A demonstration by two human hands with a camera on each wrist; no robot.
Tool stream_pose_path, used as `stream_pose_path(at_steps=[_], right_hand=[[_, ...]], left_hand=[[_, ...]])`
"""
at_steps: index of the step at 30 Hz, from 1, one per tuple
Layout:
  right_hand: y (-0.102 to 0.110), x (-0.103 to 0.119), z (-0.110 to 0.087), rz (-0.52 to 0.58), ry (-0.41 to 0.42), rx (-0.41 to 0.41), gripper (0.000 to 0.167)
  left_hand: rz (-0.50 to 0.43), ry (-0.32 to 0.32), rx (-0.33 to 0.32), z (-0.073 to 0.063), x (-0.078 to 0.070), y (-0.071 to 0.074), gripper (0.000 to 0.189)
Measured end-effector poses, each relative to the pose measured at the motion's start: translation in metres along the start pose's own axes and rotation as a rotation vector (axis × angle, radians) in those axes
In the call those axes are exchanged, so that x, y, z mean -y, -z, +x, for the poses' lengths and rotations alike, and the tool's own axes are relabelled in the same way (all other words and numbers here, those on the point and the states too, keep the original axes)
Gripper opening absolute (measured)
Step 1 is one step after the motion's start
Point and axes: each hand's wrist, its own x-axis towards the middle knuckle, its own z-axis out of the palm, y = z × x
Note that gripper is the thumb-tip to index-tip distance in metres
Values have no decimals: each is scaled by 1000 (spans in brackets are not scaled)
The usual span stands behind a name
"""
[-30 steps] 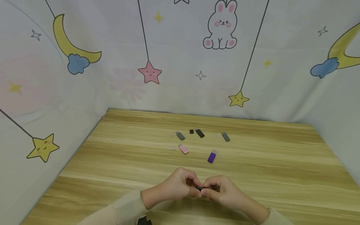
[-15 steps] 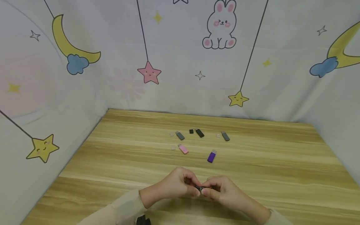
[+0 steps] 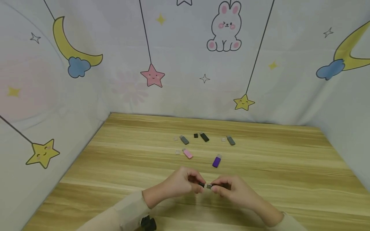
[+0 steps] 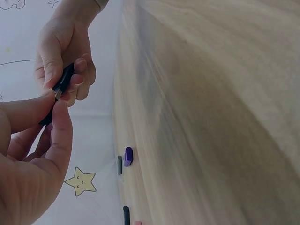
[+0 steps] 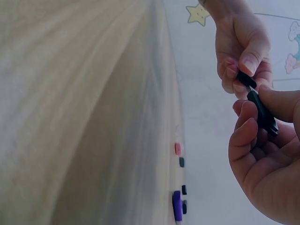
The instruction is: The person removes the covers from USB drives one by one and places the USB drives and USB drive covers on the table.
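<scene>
Low in the middle of the head view, my left hand (image 3: 177, 183) pinches a small black cap (image 5: 247, 79) between thumb and fingers. Facing it, my right hand (image 3: 238, 192) grips a black USB stick (image 5: 263, 113) by its body. The stick's silver metal plug (image 3: 209, 186) shows in the gap between the two hands. Both hands are raised off the tabletop, and fingers hide part of the stick and the cap.
Beyond the hands, a wooden table (image 3: 274, 154) bears a purple USB stick (image 3: 216, 161), a pink one (image 3: 188, 154), a black one (image 3: 204, 137) and two grey ones (image 3: 184, 140). A black cap (image 3: 195, 135) and small clear caps (image 3: 177, 152) lie beside several. Printed cloth (image 3: 179, 96) encloses the table.
The hands have drawn slightly apart and risen a little in the view. The cap has come away from the stick, baring its metal plug. The sticks on the table stay put.
</scene>
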Motion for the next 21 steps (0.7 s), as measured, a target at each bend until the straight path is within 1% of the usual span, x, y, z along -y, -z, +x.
stream_pose_path(at_steps=[4, 6, 9, 13, 14, 17, 21], right_hand=[[11, 0, -1, -39, -36, -41, 24], [17, -1, 0, -55, -45, -59, 24], [27, -2, 1, -68, -57, -100, 24], [39, -1, 3, -87, -48, -184, 22], [42, -1, 4, -97, -40, -209, 21], [50, 0, 7, -125, -51, -276, 20], [60, 1, 11, -146, -135, -330, 23]], left_hand=[[11, -5, -25, 6, -3, 2, 15], [15, -21, -33, 9, -5, 3, 14], [39, -68, -39, 17, -7, 4, 13], [55, -99, -53, 29, -12, 4, 12], [55, -102, -59, 31, -13, 4, 12], [42, -95, -76, 39, -17, 4, 13], [27, -76, -110, 47, -21, 3, 15]])
